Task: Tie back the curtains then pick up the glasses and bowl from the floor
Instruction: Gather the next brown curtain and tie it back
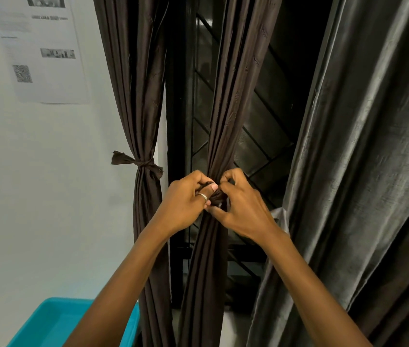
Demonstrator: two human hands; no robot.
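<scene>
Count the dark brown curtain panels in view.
2. The tied panel hangs left, by the wall; the middle panel is gripped by the left hand and right hand. The grey drape may hide others.

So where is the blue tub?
In the head view, the blue tub sits in the bottom left corner, against the white wall. It is just left of the brown curtain that is already tied back.

Brown curtain (226, 108) cloth (faint sheen); glossy tub (55, 321).
</scene>
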